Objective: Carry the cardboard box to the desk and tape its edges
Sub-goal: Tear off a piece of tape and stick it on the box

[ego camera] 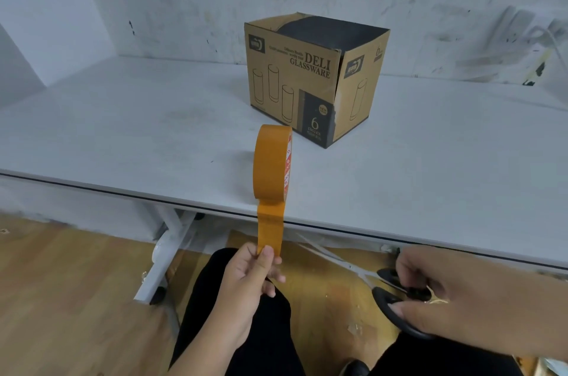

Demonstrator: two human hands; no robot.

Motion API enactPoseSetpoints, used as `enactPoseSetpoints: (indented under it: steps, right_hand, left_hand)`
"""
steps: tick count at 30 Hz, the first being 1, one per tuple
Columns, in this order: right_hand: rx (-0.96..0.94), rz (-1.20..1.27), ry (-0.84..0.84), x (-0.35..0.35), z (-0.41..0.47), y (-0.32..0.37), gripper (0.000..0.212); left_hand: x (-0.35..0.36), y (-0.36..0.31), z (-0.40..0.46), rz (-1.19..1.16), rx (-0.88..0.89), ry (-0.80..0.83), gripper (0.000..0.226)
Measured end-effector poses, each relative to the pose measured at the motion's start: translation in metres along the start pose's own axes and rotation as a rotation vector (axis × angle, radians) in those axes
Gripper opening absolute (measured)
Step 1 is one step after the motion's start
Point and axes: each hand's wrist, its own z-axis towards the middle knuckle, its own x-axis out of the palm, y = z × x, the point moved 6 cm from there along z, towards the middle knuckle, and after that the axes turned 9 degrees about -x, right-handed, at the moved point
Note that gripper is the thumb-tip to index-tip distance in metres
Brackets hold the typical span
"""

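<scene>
Head view: the box (316,77) stands on the desk (123,130) toward its back edge, right of centre, top open, printing upside down. Nearer the front edge the tape roll (272,165) stands on its rim, a strip drawn down past the edge. The left hand (249,280) pinches the strip's end between thumb and fingers. The right hand (445,292) has its fingers curled through the black handles of the scissors (390,292), below the desk edge, blades pointing toward the strip.
</scene>
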Motion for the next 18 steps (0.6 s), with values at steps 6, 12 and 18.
enactPoseSetpoints:
  steps: [6, 12, 18]
  right_hand:
    - [-0.004, -0.028, 0.014, -0.001, 0.023, 0.006, 0.046]
    - [0.068, -0.094, 0.028, -0.001, 0.028, 0.011, 0.035]
    - [0.129, -0.116, 0.035, -0.005, 0.020, 0.007, 0.039]
  left_hand:
    - [0.000, 0.001, 0.000, -0.021, 0.012, 0.016, 0.034]
    - [0.000, 0.001, 0.001, -0.002, 0.008, 0.021, 0.043]
    - [0.001, 0.002, 0.002, -0.012, 0.009, 0.037, 0.043]
